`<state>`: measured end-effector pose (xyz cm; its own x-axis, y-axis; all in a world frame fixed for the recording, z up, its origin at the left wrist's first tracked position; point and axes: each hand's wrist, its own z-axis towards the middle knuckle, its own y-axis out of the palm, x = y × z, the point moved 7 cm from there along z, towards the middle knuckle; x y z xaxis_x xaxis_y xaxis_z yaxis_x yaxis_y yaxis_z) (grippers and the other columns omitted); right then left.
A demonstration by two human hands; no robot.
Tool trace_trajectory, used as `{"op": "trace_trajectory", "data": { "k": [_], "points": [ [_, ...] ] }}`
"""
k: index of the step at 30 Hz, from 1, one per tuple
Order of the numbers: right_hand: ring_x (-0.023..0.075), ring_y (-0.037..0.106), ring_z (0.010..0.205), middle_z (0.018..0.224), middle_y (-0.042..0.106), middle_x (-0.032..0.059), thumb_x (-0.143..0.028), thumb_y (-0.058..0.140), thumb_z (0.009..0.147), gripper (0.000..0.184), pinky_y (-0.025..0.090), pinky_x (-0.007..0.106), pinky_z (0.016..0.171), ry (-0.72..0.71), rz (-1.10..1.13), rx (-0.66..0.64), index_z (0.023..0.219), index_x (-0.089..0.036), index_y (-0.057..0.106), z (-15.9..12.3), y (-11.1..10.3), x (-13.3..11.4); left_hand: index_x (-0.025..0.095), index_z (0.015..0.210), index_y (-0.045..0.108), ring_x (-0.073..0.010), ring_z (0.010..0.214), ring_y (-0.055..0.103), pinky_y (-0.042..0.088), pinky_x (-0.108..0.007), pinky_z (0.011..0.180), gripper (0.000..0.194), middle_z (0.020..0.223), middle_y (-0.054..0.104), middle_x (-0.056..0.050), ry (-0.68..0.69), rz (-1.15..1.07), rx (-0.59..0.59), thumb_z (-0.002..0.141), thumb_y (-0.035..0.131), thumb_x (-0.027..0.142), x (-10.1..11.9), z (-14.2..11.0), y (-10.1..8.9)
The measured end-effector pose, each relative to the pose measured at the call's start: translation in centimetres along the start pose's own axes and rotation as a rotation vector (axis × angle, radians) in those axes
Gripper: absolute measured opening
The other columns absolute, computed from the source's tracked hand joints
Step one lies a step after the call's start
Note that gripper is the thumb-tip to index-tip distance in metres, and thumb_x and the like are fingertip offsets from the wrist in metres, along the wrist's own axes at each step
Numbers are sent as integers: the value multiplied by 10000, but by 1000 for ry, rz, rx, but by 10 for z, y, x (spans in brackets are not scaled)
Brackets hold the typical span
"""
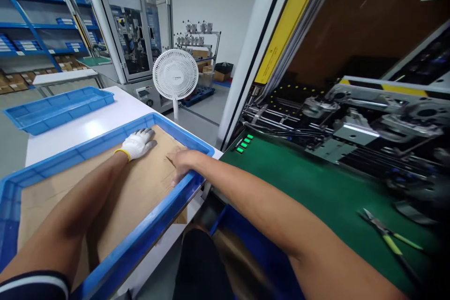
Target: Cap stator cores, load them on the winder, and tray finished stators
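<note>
A flat sheet of brown cardboard [137, 197], matte and faintly creased, lies inside a blue plastic tray [80, 151] at left and lower left of the frame. The left forearm covers part of the sheet, and the tray's near-left corner runs out of frame. The left hand [138, 144], in a white knit glove with grey fingertips and a yellow cuff, lies palm down on the sheet, fingers extended and slightly parted, grasping nothing. The bare right hand [181, 161] reaches in over the tray's near-right side, wrist bent; its fingers are partly hidden, so whether they pinch the cardboard cannot be told. Both arms stretch forward from the bottom edge.

The tray rests on a glossy white table [116, 108], with a second, shallow blue tray [63, 108] beyond it at left. A round white fan [176, 75] with a ribbed grille stands upper centre. At right, blurred pliers [383, 229] with yellow-green handles lie on a smooth green surface [298, 187] below dark, indistinct machinery [355, 131].
</note>
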<state>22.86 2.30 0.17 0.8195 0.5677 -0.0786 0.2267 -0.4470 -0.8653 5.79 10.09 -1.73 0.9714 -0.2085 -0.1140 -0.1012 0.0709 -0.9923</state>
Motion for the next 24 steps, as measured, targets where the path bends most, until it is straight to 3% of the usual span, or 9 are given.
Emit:
{"op": "trace_trajectory", "data": {
  "k": [2, 4, 9, 12, 15, 17, 19, 22, 24],
  "points": [
    [479, 200, 1612, 1758, 155, 209, -505, 997, 562, 1348, 330, 593, 1276, 22, -10, -31, 1680, -226, 298, 4, 0, 5, 147, 1586, 440, -317, 1503, 443, 363, -423, 1232, 700, 1682, 408, -145, 24, -18, -13, 1042, 308, 568, 3, 16, 7],
    [474, 118, 1629, 1775, 41, 194, -489, 1014, 547, 1436, 281, 597, 1298, 40, -13, -63, 1705, -266, 195, 7, 0, 8, 136, 1599, 413, -331, 1515, 427, 358, -443, 1235, 726, 1693, 384, -158, 36, -35, -15, 1044, 296, 588, 5, 28, 10],
    [425, 167, 1634, 1760, 97, 232, -457, 1010, 590, 1412, 247, 507, 1329, 24, -31, -72, 1708, -221, 179, 3, -1, 3, 125, 1613, 375, -335, 1548, 373, 325, -462, 1255, 733, 1713, 336, -176, 43, -49, -64, 1047, 292, 582, 7, 23, 6],
    [394, 167, 1642, 1742, 155, 260, -506, 986, 619, 1401, 194, 465, 1348, -2, -27, -46, 1705, -153, 175, -3, 0, 1, 159, 1657, 287, -311, 1599, 274, 242, -434, 1297, 762, 1754, 247, -142, 26, -35, -142, 1042, 267, 607, -17, -24, 8],
    [398, 221, 1629, 1733, 205, 251, -542, 972, 618, 1397, 235, 468, 1336, -40, -13, -19, 1705, -155, 185, -2, 5, 2, 150, 1680, 215, -308, 1634, 176, 181, -442, 1316, 780, 1780, 151, -137, -77, 1, -261, 1041, 193, 596, -65, -104, 8],
    [419, 267, 1609, 1727, 221, 254, -551, 972, 607, 1390, 271, 482, 1320, -56, -6, 1, 1701, -153, 212, 2, 7, 4, 101, 1680, 188, -342, 1634, 177, 200, -479, 1308, 839, 1770, 151, -186, -196, 35, -367, 1027, 153, 626, -97, -160, 4],
    [438, 339, 1574, 1716, 242, 268, -545, 978, 592, 1380, 319, 495, 1296, -62, 0, 23, 1692, -139, 250, 6, 8, 6, 35, 1662, 201, -406, 1603, 252, 272, -504, 1276, 1005, 1729, 225, -264, -319, 64, -489, 965, 221, 758, -117, -204, -2],
    [444, 438, 1511, 1689, 307, 273, -515, 987, 582, 1344, 395, 502, 1249, -72, 8, 52, 1674, -127, 307, 11, 9, 8, -19, 1642, 215, -497, 1522, 363, 374, -511, 1212, 1394, 1674, 290, -340, -423, 86, -638, 686, 561, 935, -113, -244, -5],
    [431, 470, 1488, 1677, 348, 253, -487, 991, 578, 1308, 432, 480, 1224, -85, 11, 75, 1660, -133, 347, 15, 9, 9, -30, 1648, 172, -557, 1498, 361, 393, -542, 1194, 1607, 1678, 226, -378, -438, 98, -680, 463, 771, 874, -90, -261, -2]
  ]
}}
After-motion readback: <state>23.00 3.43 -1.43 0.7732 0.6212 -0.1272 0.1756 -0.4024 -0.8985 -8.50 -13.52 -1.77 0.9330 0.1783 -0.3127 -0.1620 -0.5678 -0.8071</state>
